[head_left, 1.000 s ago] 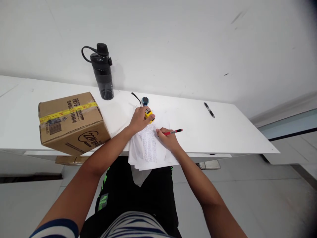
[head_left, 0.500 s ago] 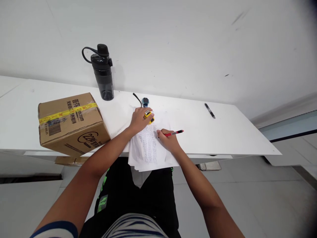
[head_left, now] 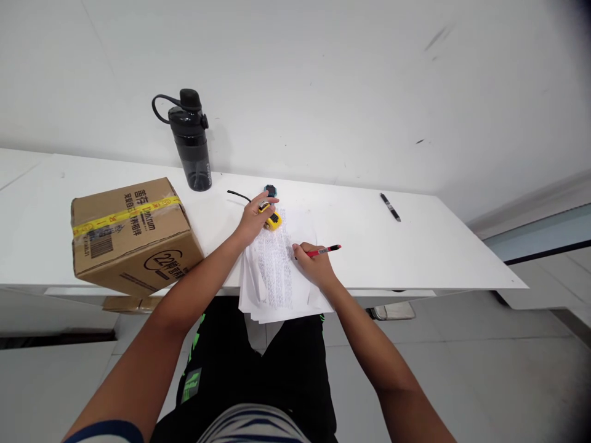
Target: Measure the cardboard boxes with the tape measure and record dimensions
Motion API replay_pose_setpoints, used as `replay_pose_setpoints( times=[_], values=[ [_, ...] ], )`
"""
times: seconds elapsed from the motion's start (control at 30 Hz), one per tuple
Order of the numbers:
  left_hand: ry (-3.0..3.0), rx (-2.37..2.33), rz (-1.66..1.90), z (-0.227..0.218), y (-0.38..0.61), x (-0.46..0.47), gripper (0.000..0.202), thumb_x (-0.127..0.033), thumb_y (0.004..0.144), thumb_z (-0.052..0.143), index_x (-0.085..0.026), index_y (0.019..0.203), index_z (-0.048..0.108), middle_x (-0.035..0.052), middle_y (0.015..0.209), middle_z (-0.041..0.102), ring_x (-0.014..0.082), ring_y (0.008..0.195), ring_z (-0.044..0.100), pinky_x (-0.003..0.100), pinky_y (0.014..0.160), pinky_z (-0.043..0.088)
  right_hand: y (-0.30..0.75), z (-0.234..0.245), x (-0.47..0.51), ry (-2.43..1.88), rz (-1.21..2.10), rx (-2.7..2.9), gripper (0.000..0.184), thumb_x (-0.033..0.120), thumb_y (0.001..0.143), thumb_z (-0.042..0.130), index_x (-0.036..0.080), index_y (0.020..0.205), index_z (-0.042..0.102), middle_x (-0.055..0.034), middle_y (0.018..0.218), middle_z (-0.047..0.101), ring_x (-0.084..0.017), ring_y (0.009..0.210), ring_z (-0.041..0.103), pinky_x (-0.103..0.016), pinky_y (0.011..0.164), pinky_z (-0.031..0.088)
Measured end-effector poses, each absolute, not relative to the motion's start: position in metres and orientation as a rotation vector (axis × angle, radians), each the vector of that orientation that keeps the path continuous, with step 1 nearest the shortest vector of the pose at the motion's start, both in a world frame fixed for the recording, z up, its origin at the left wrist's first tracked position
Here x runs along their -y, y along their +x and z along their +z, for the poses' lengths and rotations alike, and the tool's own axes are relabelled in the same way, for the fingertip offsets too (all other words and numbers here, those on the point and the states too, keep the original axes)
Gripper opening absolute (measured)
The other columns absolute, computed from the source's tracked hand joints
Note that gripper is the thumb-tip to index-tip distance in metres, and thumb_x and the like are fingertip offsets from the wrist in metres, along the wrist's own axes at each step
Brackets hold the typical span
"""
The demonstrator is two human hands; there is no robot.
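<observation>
My left hand [head_left: 252,223] is closed around a small yellow and black tape measure [head_left: 274,221], held over the top of a stack of papers [head_left: 276,271]. A thin black strap [head_left: 237,194] sticks out to the left behind that hand. In my right hand [head_left: 316,264] is a red pen with a black end [head_left: 327,250], gripped with its tip low over the right side of the top sheet. Dense handwriting covers the middle of this sheet. Just beyond my left fingers lies a blue and black wristwatch [head_left: 270,190], its band partly hidden.
A taped cardboard box [head_left: 133,234] stands at the left of the white table [head_left: 369,258], close to my left forearm. Behind it is a dark drink bottle [head_left: 191,144] near the wall. A black pen [head_left: 390,207] lies to the right. The papers overhang the front edge.
My left hand has shifted slightly left and turned with the tape measure, uncovering more of its yellow body. The black strap has swung left and lower. My right hand stays nearly in place.
</observation>
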State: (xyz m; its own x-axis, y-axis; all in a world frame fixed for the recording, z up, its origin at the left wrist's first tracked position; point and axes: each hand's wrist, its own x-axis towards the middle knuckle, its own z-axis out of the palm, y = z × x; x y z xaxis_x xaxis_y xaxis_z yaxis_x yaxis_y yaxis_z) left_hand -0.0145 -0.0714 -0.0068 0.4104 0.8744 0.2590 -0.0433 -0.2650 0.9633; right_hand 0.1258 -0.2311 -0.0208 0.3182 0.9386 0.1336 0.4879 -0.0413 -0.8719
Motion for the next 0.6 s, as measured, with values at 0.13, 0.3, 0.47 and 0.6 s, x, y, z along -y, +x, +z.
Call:
replay_pose_setpoints(
  times=[0.13,0.3,0.47,0.6],
  values=[
    [1.391,-0.660,1.019,-0.0063,-0.0158,0.0695,0.036,-0.043,0.083,0.064,-0.023,0.113,0.070,0.0044,0.158,0.037,0.0250,0.110,0.063,0.032,0.075,0.058,0.1274,-0.0214,0.2306,-1.661,0.643,1.312,0.042,0.048,0.087,0.053,0.022,0.055,0.043,0.0043,0.052,0.037,-0.012,0.054,0.035,-0.029,0.055,0.030],
    [1.406,-0.667,1.058,-0.0041,-0.0145,0.0730,0.038,-0.042,0.085,0.063,-0.024,0.119,0.069,0.0055,0.155,0.042,0.0251,0.114,0.062,0.034,0.083,0.056,0.1269,-0.0227,0.2310,-1.652,0.643,1.310,0.044,0.048,0.087,0.054,0.022,0.054,0.038,0.0050,0.053,0.033,-0.012,0.054,0.032,-0.029,0.055,0.028],
    [1.435,-0.712,1.106,-0.0063,-0.0138,0.0729,0.036,-0.044,0.087,0.061,-0.022,0.114,0.072,0.0082,0.128,0.066,0.0206,0.101,0.065,0.030,0.078,0.055,0.1268,-0.0235,0.2318,-1.664,0.614,1.263,0.043,0.045,0.088,0.052,0.023,0.056,0.033,0.0058,0.055,0.027,-0.012,0.055,0.028,-0.029,0.055,0.025],
    [1.378,-0.753,1.045,-0.0050,-0.0156,0.0728,0.045,-0.047,0.086,0.060,-0.019,0.120,0.069,0.0057,0.098,0.073,0.0154,0.078,0.066,0.026,0.062,0.054,0.1266,-0.0219,0.2320,-1.662,0.649,1.284,0.042,0.047,0.087,0.054,0.022,0.055,0.041,0.0052,0.054,0.032,-0.012,0.055,0.032,-0.029,0.055,0.028]
  ],
)
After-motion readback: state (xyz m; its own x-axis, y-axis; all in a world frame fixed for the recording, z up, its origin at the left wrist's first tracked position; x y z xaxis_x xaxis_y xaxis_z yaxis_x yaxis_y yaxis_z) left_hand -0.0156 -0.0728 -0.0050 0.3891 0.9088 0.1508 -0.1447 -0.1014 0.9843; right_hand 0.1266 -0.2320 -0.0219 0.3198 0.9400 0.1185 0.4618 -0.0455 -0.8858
